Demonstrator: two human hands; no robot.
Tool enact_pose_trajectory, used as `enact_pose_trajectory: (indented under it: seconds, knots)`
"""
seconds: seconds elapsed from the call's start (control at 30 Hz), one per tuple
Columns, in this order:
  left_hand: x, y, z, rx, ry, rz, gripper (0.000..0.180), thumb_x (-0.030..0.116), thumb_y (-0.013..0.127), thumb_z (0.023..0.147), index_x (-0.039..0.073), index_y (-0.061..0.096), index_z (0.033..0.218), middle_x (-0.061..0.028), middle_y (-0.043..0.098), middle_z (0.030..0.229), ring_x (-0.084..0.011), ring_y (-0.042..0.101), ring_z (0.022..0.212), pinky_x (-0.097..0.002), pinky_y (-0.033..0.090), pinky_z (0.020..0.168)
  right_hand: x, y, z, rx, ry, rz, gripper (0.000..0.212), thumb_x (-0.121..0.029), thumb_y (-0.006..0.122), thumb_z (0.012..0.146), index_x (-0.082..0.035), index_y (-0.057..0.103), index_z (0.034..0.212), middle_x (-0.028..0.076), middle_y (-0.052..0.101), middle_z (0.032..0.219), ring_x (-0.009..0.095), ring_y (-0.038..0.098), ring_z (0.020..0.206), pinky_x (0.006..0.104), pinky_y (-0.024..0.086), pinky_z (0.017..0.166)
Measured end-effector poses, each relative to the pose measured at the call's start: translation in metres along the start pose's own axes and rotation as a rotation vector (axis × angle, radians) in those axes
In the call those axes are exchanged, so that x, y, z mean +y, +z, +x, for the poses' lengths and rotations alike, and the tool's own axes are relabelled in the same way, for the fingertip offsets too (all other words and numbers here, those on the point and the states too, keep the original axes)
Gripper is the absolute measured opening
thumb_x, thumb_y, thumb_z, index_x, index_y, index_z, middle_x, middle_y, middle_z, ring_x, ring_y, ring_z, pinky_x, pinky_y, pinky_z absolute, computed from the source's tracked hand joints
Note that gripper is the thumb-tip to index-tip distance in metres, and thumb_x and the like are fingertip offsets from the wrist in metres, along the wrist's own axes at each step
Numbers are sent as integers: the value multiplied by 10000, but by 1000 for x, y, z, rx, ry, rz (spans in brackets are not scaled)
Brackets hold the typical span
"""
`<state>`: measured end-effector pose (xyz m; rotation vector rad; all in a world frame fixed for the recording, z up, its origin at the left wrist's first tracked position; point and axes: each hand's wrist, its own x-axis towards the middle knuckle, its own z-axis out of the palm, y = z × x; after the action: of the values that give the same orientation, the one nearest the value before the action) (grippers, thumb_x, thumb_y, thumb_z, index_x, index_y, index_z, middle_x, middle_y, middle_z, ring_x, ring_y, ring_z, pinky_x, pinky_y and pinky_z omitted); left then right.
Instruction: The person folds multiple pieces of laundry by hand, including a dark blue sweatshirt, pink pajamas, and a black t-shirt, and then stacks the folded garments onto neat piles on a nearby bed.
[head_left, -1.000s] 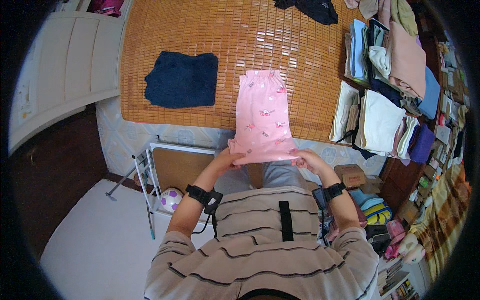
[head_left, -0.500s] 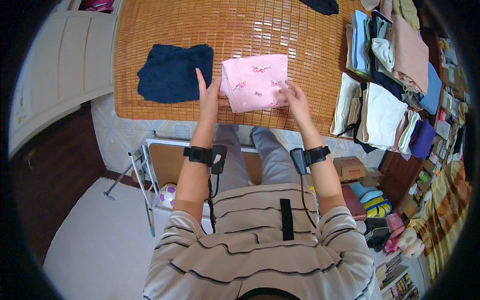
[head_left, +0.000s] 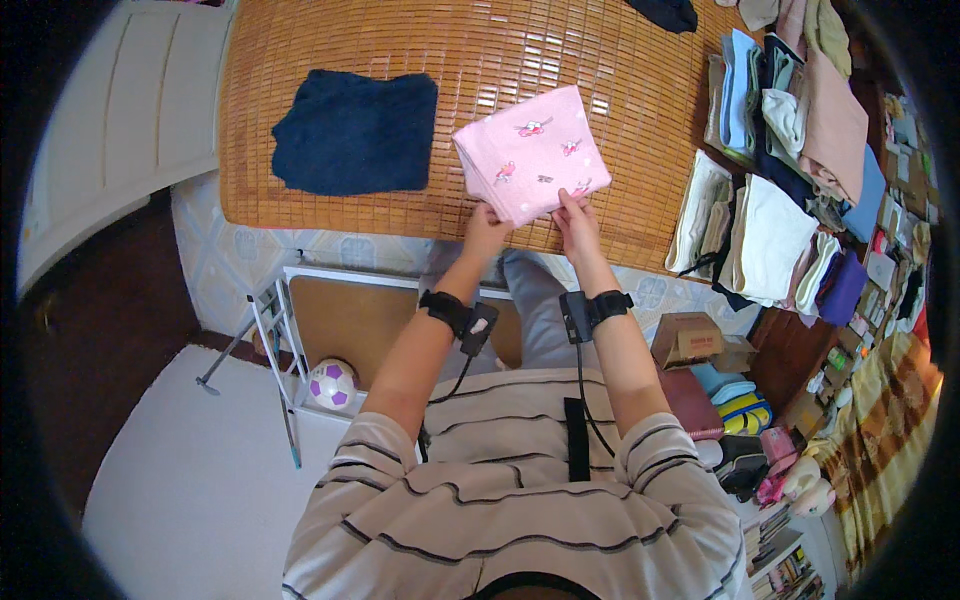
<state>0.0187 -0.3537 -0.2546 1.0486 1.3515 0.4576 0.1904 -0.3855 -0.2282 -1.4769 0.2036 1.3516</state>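
Observation:
A folded pink garment or cloth [head_left: 540, 145] with small red-and-white printed figures lies near the table's front edge, turned at a slant. At its near left corner, my left hand [head_left: 487, 228] grips the edge with bent fingers. My right hand [head_left: 577, 228] pinches the near right edge, its thumb on top and the other fingers partly hidden. Left of the pink cloth a folded dark blue fuzzy cloth [head_left: 358, 132] rests flat, touched by neither hand.
The table has a slatted bamboo mat [head_left: 480, 50]. Stacks of folded clothes, including a white one [head_left: 770, 240] and a pink-beige one [head_left: 832, 130], line its right side. A dark piece of cloth [head_left: 665, 12] lies at the far edge. Below stand a white-framed folding rack [head_left: 285, 345] and a ball [head_left: 332, 383].
The pink cloth has turned counterclockwise and shifted slightly right. My left hand has moved right from its left side to its near corner; my right hand has come down to its near edge.

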Motion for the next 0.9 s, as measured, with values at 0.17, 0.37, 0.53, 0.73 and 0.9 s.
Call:
enact_pose_trajectory:
  seconds: [0.17, 0.37, 0.53, 0.73, 0.9]
  knots:
    - [29, 9, -38, -220, -431, -307, 444, 173, 650, 760, 13, 416, 1102, -111, 553, 968, -173, 576, 806, -301, 462, 705, -14, 17, 6, -66, 4, 24, 375, -155, 644, 773, -73, 470, 1095, 61, 542, 1054, 165, 532, 922, 285, 428, 782]
    - [54, -12, -41, -454, -529, -1124, 478, 353, 453, 885, 93, 323, 1266, -127, 372, 1296, -268, 355, 1203, -466, 339, 957, -41, 54, -17, -245, 144, 160, 447, -82, 628, 762, -31, 430, 1160, 83, 532, 1100, 211, 518, 1012, 344, 455, 837]
    - [93, -44, -15, -241, -328, -1349, 501, 291, 507, 860, 26, 346, 1253, -143, 452, 1215, -264, 442, 1131, -422, 387, 926, -35, 86, -55, -241, -4, 99, 473, -6, 661, 713, -17, 439, 1131, 67, 535, 1076, 181, 509, 1010, 285, 431, 855]
    - [135, -89, -16, -99, -276, -684, 556, -17, 678, 639, -12, 449, 1145, -115, 560, 1057, -211, 565, 941, -326, 476, 798, -11, 86, -81, -253, -35, 132, 570, 25, 672, 675, -16, 397, 1172, 73, 511, 1100, 194, 494, 1031, 299, 406, 882]
    - [157, -119, -24, -192, -249, -676, 596, -19, 687, 619, 2, 446, 1163, -109, 564, 1057, -211, 563, 944, -323, 472, 795, -15, 76, -96, -765, 164, 468, 890, -301, 754, 630, -111, 244, 1334, 74, 272, 1379, 246, 258, 1270, 432, 256, 1032]
